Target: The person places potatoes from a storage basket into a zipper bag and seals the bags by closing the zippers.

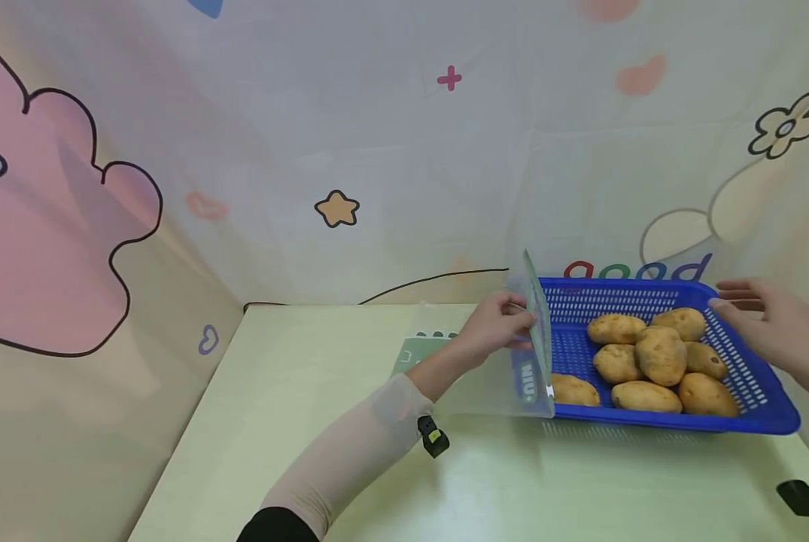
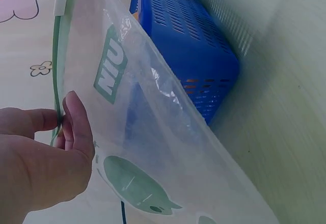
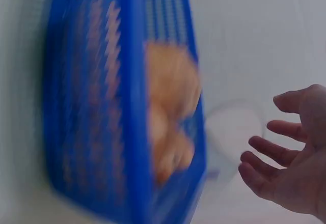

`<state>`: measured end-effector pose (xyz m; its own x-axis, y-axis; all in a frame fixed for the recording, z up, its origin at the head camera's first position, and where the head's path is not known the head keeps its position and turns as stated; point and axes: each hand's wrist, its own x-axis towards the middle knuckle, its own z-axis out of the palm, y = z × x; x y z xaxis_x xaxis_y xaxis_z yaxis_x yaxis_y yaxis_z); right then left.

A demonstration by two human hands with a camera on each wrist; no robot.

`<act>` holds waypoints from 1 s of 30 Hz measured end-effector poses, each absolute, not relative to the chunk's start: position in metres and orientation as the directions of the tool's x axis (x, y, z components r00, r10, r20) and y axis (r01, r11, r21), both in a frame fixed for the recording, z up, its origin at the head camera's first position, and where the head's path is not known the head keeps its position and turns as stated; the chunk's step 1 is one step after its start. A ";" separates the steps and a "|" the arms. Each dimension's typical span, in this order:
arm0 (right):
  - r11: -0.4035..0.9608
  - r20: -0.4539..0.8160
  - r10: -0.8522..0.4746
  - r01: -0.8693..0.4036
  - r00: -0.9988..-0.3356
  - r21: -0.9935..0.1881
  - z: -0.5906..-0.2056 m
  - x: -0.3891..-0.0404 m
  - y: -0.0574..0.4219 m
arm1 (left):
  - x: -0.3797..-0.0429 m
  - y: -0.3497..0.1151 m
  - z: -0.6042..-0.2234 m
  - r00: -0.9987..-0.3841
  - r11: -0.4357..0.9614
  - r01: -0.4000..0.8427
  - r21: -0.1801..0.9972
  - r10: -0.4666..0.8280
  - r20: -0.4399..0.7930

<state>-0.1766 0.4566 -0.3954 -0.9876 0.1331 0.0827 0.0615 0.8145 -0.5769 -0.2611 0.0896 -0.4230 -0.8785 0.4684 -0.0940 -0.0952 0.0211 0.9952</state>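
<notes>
A: Largest entry first?
B: Backdrop, pale, printed with a pink black-outlined shape, a star, hearts and a flower; coloured lettering shows just above the basket.

A: Next in size?
B: Table, light-coloured, set against the backdrop.

A: And on it?
B: Basket, one, blue, rectangular, perforated walls, at the table's right side.

A: The item at the basket's left end?
B: Bag, one, see-through, green printing, marked "NIU". One part stands up in front of the basket's left end, the rest reaching leftward over the table. Whether it touches the basket, the recorder cannot tell.

A: Hands?
B: Two. Left hand: thumb and fingers pinch the green strip along the bag's edge. Right hand: held by the basket's right end, fingers parted and slightly bent, nothing in the grasp; the right wrist view shows it apart from the basket.

A: Contents of the basket?
B: Potatoes, tan, eight visible, most heaped toward the right, one lying on top; another sits near the left front corner, partly behind the bag.

A: Smallest entry?
B: Slider, white, on the green strip, well apart from the pinching fingers.
</notes>
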 end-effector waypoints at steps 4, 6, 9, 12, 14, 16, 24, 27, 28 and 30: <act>0.789 0.134 -0.055 -0.125 -0.989 -0.602 -0.377 -0.183 0.395 | -0.261 0.094 -0.422 -0.881 0.023 -0.094 0.995 0.464 -0.094; 0.756 0.126 -0.099 -0.157 -0.987 -0.635 -0.376 -0.185 0.365 | -0.260 0.096 -0.422 -0.881 0.016 -0.100 0.995 0.464 -0.095; 0.686 0.091 -0.119 -0.148 -0.989 -0.712 -0.381 -0.189 0.326 | -0.258 0.099 -0.423 -0.881 0.014 -0.101 0.995 0.464 -0.096; 0.607 0.057 -0.107 -0.111 -0.993 -0.787 -0.388 -0.196 0.300 | -0.256 0.100 -0.422 -0.884 0.009 -0.096 0.995 0.460 -0.089; 0.571 0.044 -0.093 -0.090 -0.995 -0.816 -0.392 -0.201 0.290 | -0.255 0.100 -0.422 -0.886 0.011 -0.094 0.996 0.456 -0.089; 0.551 0.048 -0.074 -0.080 -0.996 -0.831 -0.396 -0.205 0.283 | -0.254 0.098 -0.421 -0.886 0.012 -0.096 0.995 0.455 -0.091; 0.582 0.117 -0.008 -0.100 -0.993 -0.807 -0.400 -0.210 0.276 | -0.255 0.081 -0.410 -0.912 0.199 0.054 0.979 0.408 -0.033; 0.629 0.136 0.013 -0.097 -0.991 -0.771 -0.396 -0.210 0.281 | -0.256 0.066 -0.399 -0.919 0.315 0.175 0.933 0.392 0.040; 0.642 0.138 0.020 -0.093 -0.990 -0.761 -0.395 -0.210 0.283 | -0.257 0.059 -0.394 -0.920 0.355 0.212 0.911 0.387 0.064; 0.654 0.132 0.026 -0.083 -0.991 -0.752 -0.392 -0.210 0.287 | -0.257 0.047 -0.384 -0.917 0.425 0.285 0.859 0.381 0.116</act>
<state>-0.2102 0.2874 -0.3923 -0.9910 0.0257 0.1317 -0.0830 0.6535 -0.7524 -0.2572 0.0466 -0.3845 -0.9174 0.3806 0.1160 0.2850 0.4252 0.8590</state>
